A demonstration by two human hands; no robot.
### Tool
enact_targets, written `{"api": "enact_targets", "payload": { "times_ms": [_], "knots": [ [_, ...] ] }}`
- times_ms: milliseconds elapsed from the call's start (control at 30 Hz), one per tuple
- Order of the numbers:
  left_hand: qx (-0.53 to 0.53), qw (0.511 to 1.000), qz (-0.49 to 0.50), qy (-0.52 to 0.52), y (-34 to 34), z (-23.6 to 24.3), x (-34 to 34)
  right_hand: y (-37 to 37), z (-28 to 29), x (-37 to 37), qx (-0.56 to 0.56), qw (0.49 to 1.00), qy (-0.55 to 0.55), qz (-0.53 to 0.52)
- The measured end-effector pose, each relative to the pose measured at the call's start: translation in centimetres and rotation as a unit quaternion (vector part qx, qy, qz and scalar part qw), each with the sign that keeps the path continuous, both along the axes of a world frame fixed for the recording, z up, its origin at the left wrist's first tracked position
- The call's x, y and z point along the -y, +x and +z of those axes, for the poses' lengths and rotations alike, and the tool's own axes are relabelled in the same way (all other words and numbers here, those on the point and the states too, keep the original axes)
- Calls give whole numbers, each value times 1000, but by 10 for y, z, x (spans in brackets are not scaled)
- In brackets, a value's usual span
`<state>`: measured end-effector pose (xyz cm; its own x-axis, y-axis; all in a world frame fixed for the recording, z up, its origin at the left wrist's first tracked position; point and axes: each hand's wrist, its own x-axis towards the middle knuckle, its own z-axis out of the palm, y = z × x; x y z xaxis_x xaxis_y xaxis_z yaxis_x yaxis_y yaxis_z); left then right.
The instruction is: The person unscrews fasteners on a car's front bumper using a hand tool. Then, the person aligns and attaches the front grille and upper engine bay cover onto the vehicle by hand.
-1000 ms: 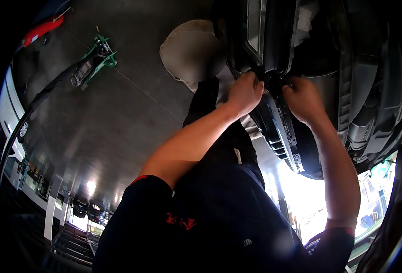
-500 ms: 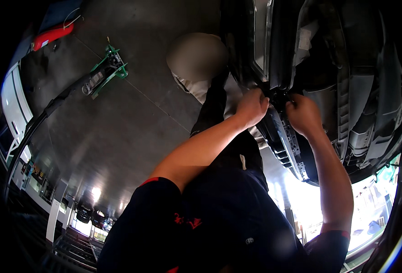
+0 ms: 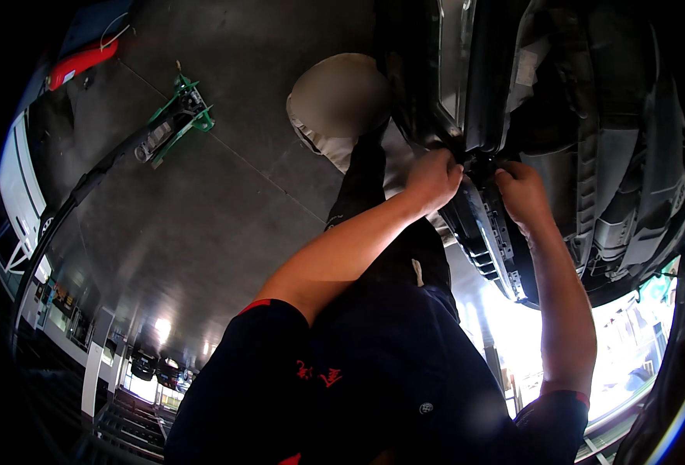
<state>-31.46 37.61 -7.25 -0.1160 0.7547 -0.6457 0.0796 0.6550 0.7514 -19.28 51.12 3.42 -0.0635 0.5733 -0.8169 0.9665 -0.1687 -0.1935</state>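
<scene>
My left hand (image 3: pixel 435 183) is closed at the outer edge of a long black car body panel (image 3: pixel 478 221), which looks like a bumper. Its fingertips disappear into the dark joint between the hands, so what they grip is hidden. Just across that joint, my right hand (image 3: pixel 522 192) has its thumb and fingers pinched together at the panel's inner side. Whatever lies in this pinch is too dark to name. Small slots and tabs line the panel below the hands.
Dark vehicle parts (image 3: pixel 614 155) fill the right side. A green floor jack (image 3: pixel 179 116) with a long black handle stands on the grey floor at left, near a red fire extinguisher (image 3: pixel 82 63). A pale, rounded, blurred shape (image 3: pixel 338 97) lies beyond my left hand.
My right hand has shifted slightly, its thumb and fingers now showing more plainly. The left hand stays at nearly the same spot. The whole view has moved a little.
</scene>
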Motion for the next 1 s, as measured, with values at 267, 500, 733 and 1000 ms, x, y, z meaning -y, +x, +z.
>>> {"api": "enact_targets", "payload": {
  "times_ms": [267,500,733,1000],
  "knots": [
    [47,999,-6,4,-14,-5,7,0,-1,0,-10,995,-39,-89],
    [1,998,-47,-43,-73,-18,82,7,-6,3,0,989,-47,-138],
    [-171,961,-11,-218,-141,-86,294,-16,7,9,42,984,54,165],
    [-150,953,-52,-258,-170,-71,443,-6,60,57,62,966,196,158]
  ]
}}
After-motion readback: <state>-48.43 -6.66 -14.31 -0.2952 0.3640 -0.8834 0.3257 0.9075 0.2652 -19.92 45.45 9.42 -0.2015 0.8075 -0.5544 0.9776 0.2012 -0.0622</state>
